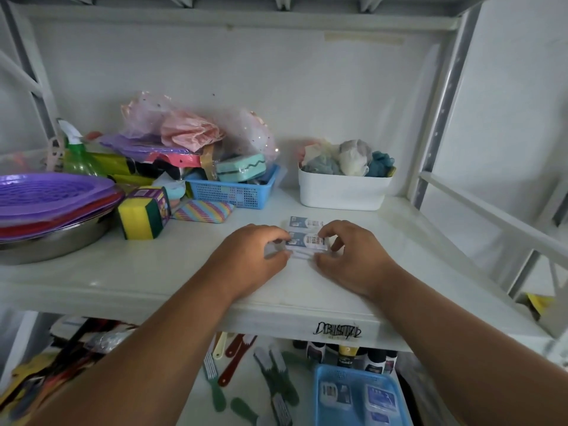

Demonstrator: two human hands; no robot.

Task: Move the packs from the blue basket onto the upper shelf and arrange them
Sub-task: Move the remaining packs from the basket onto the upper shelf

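Packs [307,241] mid-frame on upper shelf [153,272], pinched between left hand [249,256] and right hand [353,256]; bare shelf toward front edge.

Household storeroom, white shelving [153,281], sponges [144,212], brushes [276,373]

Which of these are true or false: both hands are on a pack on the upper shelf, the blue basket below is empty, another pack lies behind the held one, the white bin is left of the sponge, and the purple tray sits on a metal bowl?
1. Both hands are on a pack on the upper shelf. True: the left hand and right hand pinch the pack at its ends on the upper shelf.
2. The blue basket below is empty. False: the blue basket holds packs.
3. Another pack lies behind the held one. True: the second pack lies just beyond it.
4. The white bin is left of the sponge. False: the white bin is right of the sponge.
5. The purple tray sits on a metal bowl. True: the purple tray tops the stack on the metal bowl.
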